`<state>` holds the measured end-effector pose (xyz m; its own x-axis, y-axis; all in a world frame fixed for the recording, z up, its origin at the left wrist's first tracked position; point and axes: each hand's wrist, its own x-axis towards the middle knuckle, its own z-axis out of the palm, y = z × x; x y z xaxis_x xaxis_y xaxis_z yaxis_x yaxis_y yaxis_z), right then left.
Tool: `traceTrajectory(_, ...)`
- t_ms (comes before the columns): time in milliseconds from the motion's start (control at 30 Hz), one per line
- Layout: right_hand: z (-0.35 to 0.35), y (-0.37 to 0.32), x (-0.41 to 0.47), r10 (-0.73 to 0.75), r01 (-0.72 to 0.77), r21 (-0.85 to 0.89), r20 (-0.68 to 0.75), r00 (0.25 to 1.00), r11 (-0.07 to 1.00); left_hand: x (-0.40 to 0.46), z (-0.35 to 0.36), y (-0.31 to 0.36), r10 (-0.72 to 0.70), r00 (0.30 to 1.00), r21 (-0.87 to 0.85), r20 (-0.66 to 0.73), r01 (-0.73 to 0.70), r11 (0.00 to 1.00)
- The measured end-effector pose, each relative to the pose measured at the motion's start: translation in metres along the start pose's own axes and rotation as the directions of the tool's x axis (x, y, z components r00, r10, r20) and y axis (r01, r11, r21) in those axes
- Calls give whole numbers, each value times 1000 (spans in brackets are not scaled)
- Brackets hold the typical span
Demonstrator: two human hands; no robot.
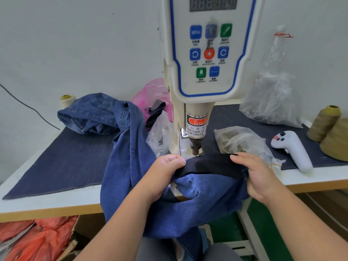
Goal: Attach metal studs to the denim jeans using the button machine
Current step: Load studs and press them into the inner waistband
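Observation:
The white button machine (209, 53) stands at the table's middle, its punch head (195, 147) just above a dark band (211, 163) of the blue denim jeans (197, 200). A red laser dot shows on that band. My left hand (163, 172) pinches the band's left end between thumb and fingers. At the band's right end, my right hand (258, 176) grips the fabric and holds it stretched under the punch. The rest of the jeans trails left and back across the table and hangs over the front edge.
Clear plastic bags (243, 142) of small metal parts lie right of the punch, another bag (160, 136) to its left. A white handheld controller (291, 147) and thread cones (327, 125) sit at the right. A dark denim mat (66, 166) covers the table. Orange bags (37, 238) lie below.

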<state>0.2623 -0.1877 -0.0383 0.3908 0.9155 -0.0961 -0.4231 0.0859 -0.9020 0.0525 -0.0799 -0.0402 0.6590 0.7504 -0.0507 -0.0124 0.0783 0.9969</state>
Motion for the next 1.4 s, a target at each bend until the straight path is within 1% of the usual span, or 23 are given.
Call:
traceTrajectory(100,-1,0,1,5,-5,-11,-1,1000,1000,0,0,-1,1,1000,-10,9,-1,1000)
traceTrajectory(233,-2,2,2,13,-14,-17,-57,998,1000,-1,0,-1,20,1000,-17,12,-19,1000)
traceTrajectory(433,1,1,2,22,-23,-5,-72,997,1000,-1,-1,-1,32,999,-11,22,-32,999)
traceTrajectory(700,-1,2,3,22,-23,-8,-68,997,1000,0,1,-1,32,999,-4,1,-32,999)
traceTrajectory(833,-1,2,2,18,-20,-30,-61,998,999,-1,1,0,31,1000,-3,5,-31,1000)
traceTrajectory(1400,-2,1,3,36,-37,-29,-29,999,999,-3,2,2,33,999,-1,12,-33,999)
